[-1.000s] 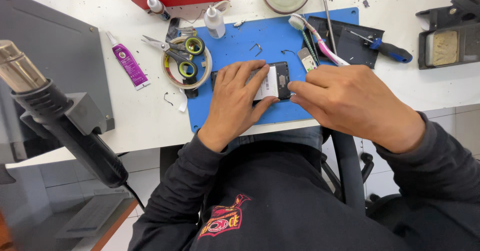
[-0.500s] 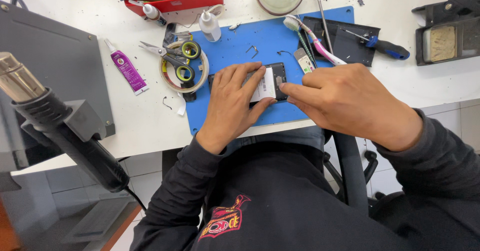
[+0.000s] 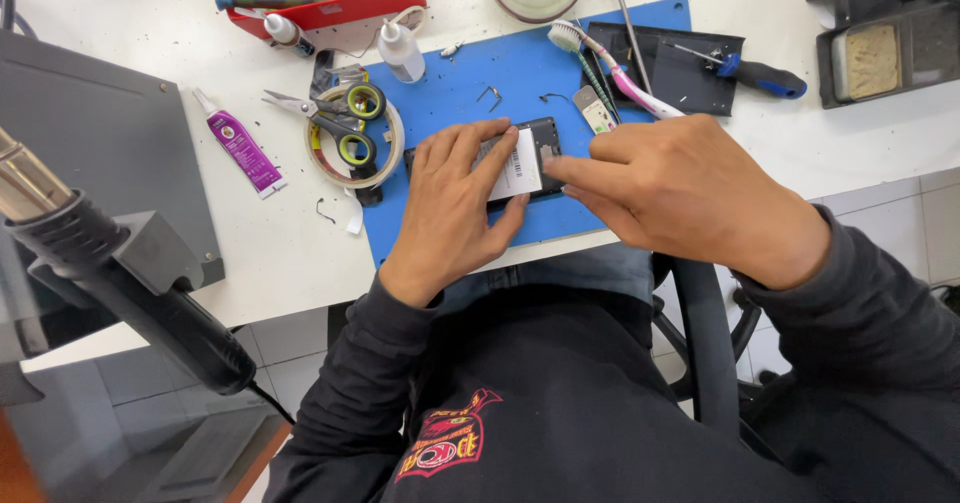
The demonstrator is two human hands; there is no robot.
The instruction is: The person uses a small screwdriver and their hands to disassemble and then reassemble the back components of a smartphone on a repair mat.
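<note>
**Two hands on an opened phone**

A hot-air gun (image 3: 120, 283) sits far left, with a purple tube (image 3: 238, 145) and scissors (image 3: 325, 115) on a tape roll (image 3: 392, 143) beside it. On the blue mat (image 3: 450, 73), the left hand (image 3: 455, 203) lies flat, fingers spread, pinning the phone (image 3: 535, 153) down. The right hand (image 3: 690, 188) presses loosely curled fingertips against the phone's right edge, clasping nothing. A screwdriver (image 3: 760, 73) lies beyond.
</note>
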